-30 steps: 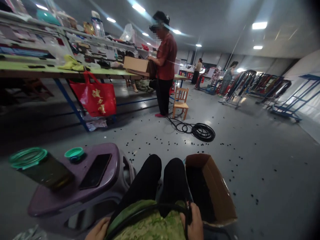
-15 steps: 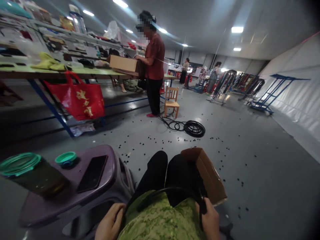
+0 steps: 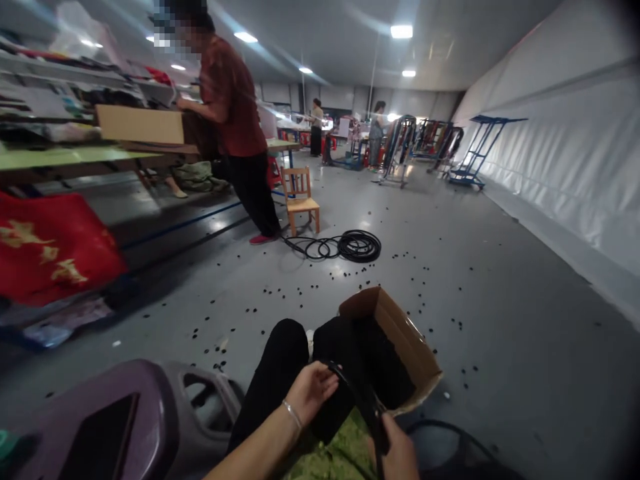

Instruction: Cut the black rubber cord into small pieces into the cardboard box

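Note:
I sit with my black-trousered legs stretched out over the grey floor. My left hand (image 3: 311, 392) is raised above my knee, fingers curled round one end of a black strap (image 3: 361, 400). My right hand (image 3: 397, 451) grips the same strap lower down, at the bottom edge of the view. Just beyond both hands, an open cardboard box (image 3: 400, 333) with dark contents stands on the floor by my right leg. A green patterned cloth (image 3: 340, 460) lies on my lap.
A purple plastic stool (image 3: 150, 427) with a black phone (image 3: 100, 443) on it stands at my left. Small black pieces litter the floor. A person in a red shirt (image 3: 233, 127) stands at a long bench, near a wooden chair (image 3: 299, 199) and a coiled black cable (image 3: 357, 245). Blue racks (image 3: 473, 150) line the right wall.
The view has swung to the right. My left hand has risen from beside my lap to above my knee, closing on the strap. My right hand keeps its grip.

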`<state>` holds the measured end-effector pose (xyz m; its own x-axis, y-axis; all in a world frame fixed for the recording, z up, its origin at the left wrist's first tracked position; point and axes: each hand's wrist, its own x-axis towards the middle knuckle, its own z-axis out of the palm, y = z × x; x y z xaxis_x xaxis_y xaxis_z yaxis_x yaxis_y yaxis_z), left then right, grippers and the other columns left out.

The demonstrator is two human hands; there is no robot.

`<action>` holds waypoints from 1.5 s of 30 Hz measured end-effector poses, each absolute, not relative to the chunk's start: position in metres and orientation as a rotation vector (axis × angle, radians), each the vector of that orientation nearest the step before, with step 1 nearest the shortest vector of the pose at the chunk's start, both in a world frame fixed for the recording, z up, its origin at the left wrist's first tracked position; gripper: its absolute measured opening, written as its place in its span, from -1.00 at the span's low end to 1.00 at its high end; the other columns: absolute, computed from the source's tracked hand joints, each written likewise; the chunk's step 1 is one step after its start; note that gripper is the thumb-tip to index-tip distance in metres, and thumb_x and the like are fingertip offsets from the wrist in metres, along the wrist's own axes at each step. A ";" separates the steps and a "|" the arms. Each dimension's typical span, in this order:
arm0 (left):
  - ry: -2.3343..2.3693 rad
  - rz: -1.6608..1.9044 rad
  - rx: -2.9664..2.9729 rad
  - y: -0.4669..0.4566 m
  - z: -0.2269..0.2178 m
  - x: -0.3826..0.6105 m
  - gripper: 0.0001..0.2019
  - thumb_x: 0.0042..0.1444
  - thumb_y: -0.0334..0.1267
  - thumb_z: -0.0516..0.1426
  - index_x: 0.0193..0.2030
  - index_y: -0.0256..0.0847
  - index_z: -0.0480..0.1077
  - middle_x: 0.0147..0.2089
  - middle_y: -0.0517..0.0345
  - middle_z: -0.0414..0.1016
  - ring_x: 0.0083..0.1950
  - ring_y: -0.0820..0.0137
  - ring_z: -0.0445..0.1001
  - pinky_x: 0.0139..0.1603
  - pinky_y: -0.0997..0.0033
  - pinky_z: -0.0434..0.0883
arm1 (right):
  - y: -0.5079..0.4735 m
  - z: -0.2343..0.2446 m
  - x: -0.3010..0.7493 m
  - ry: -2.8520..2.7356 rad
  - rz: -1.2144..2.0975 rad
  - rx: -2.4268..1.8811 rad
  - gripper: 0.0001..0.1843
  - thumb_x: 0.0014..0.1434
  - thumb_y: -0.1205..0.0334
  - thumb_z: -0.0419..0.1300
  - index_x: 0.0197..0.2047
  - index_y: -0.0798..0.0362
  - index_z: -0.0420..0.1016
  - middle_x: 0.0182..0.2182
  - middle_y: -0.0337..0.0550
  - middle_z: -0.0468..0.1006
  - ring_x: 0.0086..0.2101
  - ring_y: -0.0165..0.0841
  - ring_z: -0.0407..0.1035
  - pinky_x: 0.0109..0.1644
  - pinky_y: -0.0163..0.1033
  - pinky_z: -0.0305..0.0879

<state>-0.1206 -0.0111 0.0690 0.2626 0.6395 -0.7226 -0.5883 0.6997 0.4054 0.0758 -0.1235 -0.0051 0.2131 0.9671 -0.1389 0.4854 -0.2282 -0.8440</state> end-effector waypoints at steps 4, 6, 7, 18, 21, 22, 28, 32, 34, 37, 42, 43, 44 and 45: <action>0.875 0.904 -0.100 -0.007 0.088 -0.124 -0.89 0.17 -0.35 0.06 -0.24 -0.36 0.36 -0.41 0.03 0.50 -0.36 0.30 0.55 -0.35 0.38 0.45 | -0.146 -0.029 0.065 -1.283 0.976 -1.765 -0.63 -0.14 -0.04 0.30 -0.29 0.01 0.51 -0.47 -0.21 0.54 -0.43 -0.33 0.39 -0.35 -0.37 0.30; 0.820 0.947 -0.094 -0.012 0.101 -0.121 -0.85 0.22 -0.31 0.03 -0.25 -0.35 0.36 -0.49 0.10 0.43 -0.44 0.36 0.50 -0.38 0.39 0.44 | -0.144 -0.027 0.070 -1.254 1.012 -1.688 -0.62 -0.14 -0.04 0.30 -0.29 0.04 0.49 -0.45 -0.20 0.53 -0.41 -0.31 0.38 -0.30 -0.34 0.32; 0.775 0.973 -0.074 -0.015 0.107 -0.118 -0.83 0.24 -0.31 0.01 -0.27 -0.35 0.36 -0.52 0.13 0.40 -0.47 0.39 0.47 -0.36 0.39 0.44 | -0.142 -0.023 0.074 -1.259 1.041 -1.641 -0.61 -0.14 -0.04 0.31 -0.30 0.05 0.47 -0.43 -0.19 0.52 -0.39 -0.31 0.37 -0.27 -0.32 0.33; 0.815 1.106 0.606 -0.033 0.122 -0.089 -0.74 0.11 -0.09 0.17 -0.25 -0.27 0.32 -0.60 0.38 0.14 -0.66 0.61 0.09 -0.58 0.54 0.22 | -0.156 -0.026 0.125 -1.289 1.133 -1.437 -0.59 -0.07 -0.13 0.26 -0.33 0.04 0.42 -0.41 -0.18 0.45 -0.37 -0.33 0.35 -0.26 -0.29 0.29; 0.939 1.143 0.900 -0.024 0.125 -0.099 -0.58 0.08 0.10 0.14 -0.16 -0.25 0.31 -0.60 0.40 0.16 -0.68 0.62 0.04 -0.65 0.57 0.11 | -0.161 -0.033 0.119 -1.255 1.143 -1.470 -0.57 -0.03 -0.17 0.23 -0.34 0.06 0.43 -0.42 -0.17 0.46 -0.38 -0.34 0.35 -0.26 -0.28 0.30; 0.962 1.147 0.931 -0.020 0.127 -0.103 -0.56 0.08 0.13 0.12 -0.15 -0.24 0.31 -0.60 0.40 0.17 -0.69 0.62 0.04 -0.65 0.56 0.12 | -0.162 -0.034 0.117 -1.245 1.152 -1.499 -0.56 -0.04 -0.18 0.23 -0.36 0.06 0.43 -0.44 -0.18 0.46 -0.40 -0.34 0.34 -0.27 -0.29 0.29; 0.907 1.208 0.749 -0.003 0.144 -0.112 -0.59 0.14 0.06 0.09 -0.12 -0.30 0.35 -0.50 0.23 0.37 -0.59 0.50 0.32 -0.49 0.46 0.32 | -0.166 -0.038 0.117 -1.216 1.184 -1.583 -0.55 -0.05 -0.21 0.21 -0.40 0.06 0.43 -0.51 -0.22 0.46 -0.45 -0.37 0.33 -0.32 -0.31 0.28; 0.744 1.201 0.539 -0.007 0.153 -0.100 -0.59 0.22 -0.01 0.03 -0.09 -0.37 0.38 -0.45 0.10 0.42 -0.51 0.42 0.38 -0.44 0.40 0.37 | -0.172 -0.039 0.115 -1.179 1.129 -1.678 -0.54 -0.12 -0.23 0.23 -0.47 0.05 0.40 -0.54 -0.23 0.43 -0.45 -0.34 0.32 -0.32 -0.28 0.28; 0.738 1.225 0.445 -0.006 0.154 -0.100 -0.60 0.25 -0.03 -0.01 -0.11 -0.40 0.39 -0.46 0.09 0.41 -0.52 0.44 0.35 -0.46 0.41 0.36 | -0.176 -0.036 0.113 -1.142 1.118 -1.729 -0.54 -0.12 -0.22 0.22 -0.47 0.05 0.38 -0.54 -0.23 0.43 -0.44 -0.33 0.32 -0.31 -0.26 0.28; 0.810 1.332 0.357 0.005 0.152 -0.108 -0.67 0.27 -0.09 -0.01 -0.17 -0.37 0.37 -0.50 0.18 0.34 -0.59 0.53 0.25 -0.54 0.49 0.29 | -0.182 -0.027 0.110 -1.081 1.115 -1.781 -0.57 -0.10 -0.18 0.22 -0.45 0.06 0.38 -0.51 -0.24 0.43 -0.43 -0.34 0.31 -0.29 -0.26 0.27; 0.988 1.214 0.700 0.034 0.144 -0.119 -0.71 0.23 -0.10 0.04 -0.11 -0.31 0.36 -0.61 0.37 0.14 -0.70 0.63 -0.03 -0.67 0.60 -0.01 | -0.181 -0.024 0.105 -0.920 1.125 -1.789 -0.55 -0.10 -0.19 0.23 -0.42 0.06 0.35 -0.53 -0.25 0.41 -0.46 -0.36 0.31 -0.33 -0.27 0.24; 1.033 1.130 0.856 0.040 0.140 -0.117 -0.70 0.22 -0.11 0.05 -0.05 -0.29 0.36 -0.62 0.38 0.13 -0.70 0.63 -0.03 -0.66 0.60 -0.02 | -0.179 -0.026 0.104 -0.846 1.146 -1.776 -0.54 -0.10 -0.20 0.22 -0.40 0.06 0.35 -0.53 -0.23 0.43 -0.46 -0.34 0.33 -0.34 -0.27 0.24; 1.077 1.037 1.016 0.046 0.135 -0.113 -0.69 0.20 -0.13 0.07 -0.01 -0.27 0.36 -0.63 0.38 0.14 -0.69 0.61 0.00 -0.65 0.60 -0.01 | -0.175 -0.029 0.104 -0.764 1.152 -1.768 -0.52 -0.09 -0.21 0.21 -0.36 0.07 0.35 -0.51 -0.20 0.46 -0.45 -0.32 0.35 -0.35 -0.26 0.25; 1.114 0.936 1.167 0.052 0.128 -0.107 -0.69 0.19 -0.15 0.08 0.01 -0.26 0.36 -0.64 0.37 0.16 -0.67 0.59 0.04 -0.63 0.59 0.02 | -0.171 -0.032 0.104 -0.701 1.148 -1.771 -0.50 -0.08 -0.23 0.18 -0.33 0.08 0.36 -0.49 -0.17 0.48 -0.45 -0.31 0.37 -0.36 -0.26 0.25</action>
